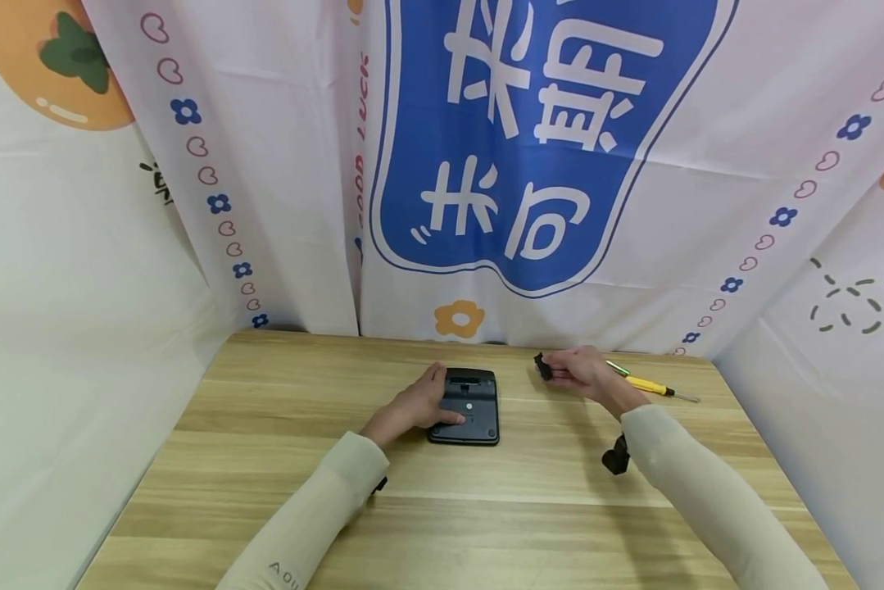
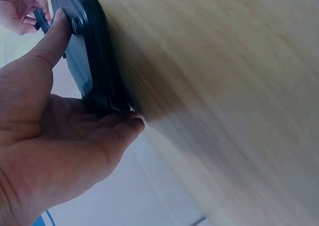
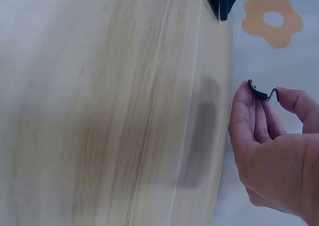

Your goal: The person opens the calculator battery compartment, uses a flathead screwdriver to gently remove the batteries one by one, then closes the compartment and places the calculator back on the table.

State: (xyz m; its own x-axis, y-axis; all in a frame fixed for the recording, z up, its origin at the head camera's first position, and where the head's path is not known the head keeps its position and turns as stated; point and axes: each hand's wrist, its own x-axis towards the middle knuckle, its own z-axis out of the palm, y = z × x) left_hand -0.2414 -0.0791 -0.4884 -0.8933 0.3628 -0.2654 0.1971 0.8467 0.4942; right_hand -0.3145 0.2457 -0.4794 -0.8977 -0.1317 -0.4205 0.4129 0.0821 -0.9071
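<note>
A black desktop calculator (image 1: 478, 422) lies back side up on the wooden table, with an open battery slot near its far end. My left hand (image 1: 421, 401) grips its left side, thumb on the back and fingers at the edge; the left wrist view shows the calculator's side (image 2: 94, 52) between them. To the right, my right hand (image 1: 580, 370) pinches a small black battery cover (image 1: 542, 366) between thumb and fingertips. A thin bent clip shows on the cover (image 3: 261, 94) in the right wrist view, held above the table.
Beyond my right hand, a yellow-handled screwdriver (image 1: 651, 385) and a green battery (image 1: 618, 368), partly hidden, lie near the table's back right. A printed curtain (image 1: 301, 205) hangs along the back edge, and white cloth (image 1: 80, 328) stands at both sides.
</note>
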